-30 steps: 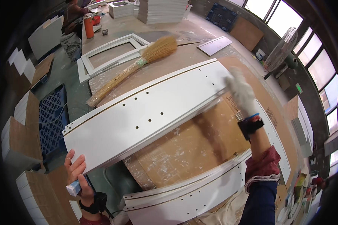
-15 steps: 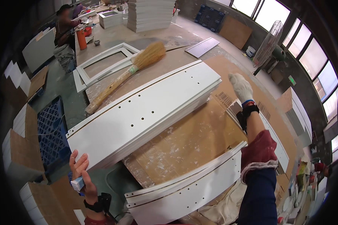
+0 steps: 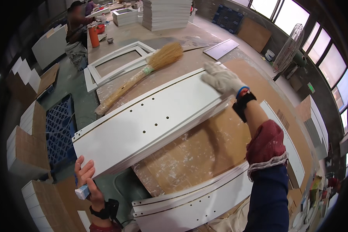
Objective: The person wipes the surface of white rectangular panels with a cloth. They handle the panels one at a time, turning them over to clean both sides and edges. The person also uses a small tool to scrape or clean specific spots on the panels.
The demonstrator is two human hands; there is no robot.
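Observation:
A stack of long white panels (image 3: 123, 133) lies slantwise on the table, its top panel grooved along the far edge and drilled with several small holes. At the stack's near left corner, my bare left hand (image 3: 88, 177) has its fingertips against the panel end. It also holds a small light-blue and white block (image 3: 82, 191) low in the palm. My right hand (image 3: 221, 78), in a pale knitted glove and slightly blurred, lies flat with fingers extended over the top panel's right end. Nearer to me rests a second group of grooved, drilled white panels (image 3: 189, 207).
Beyond the stack lie a straw broom (image 3: 143, 75) and white frames (image 3: 100, 69) on the table (image 3: 170, 36). A small panel (image 3: 221, 48) sits farther right. Cardboard (image 3: 205, 150) covers the near tabletop. A blue pallet (image 3: 60, 131) is on the floor at left; a person (image 3: 76, 29) works far left.
My gloved right hand has moved left from beside the stack onto the top panel's right end. My left hand stays at the left corner with the block. The whole view has shifted slightly.

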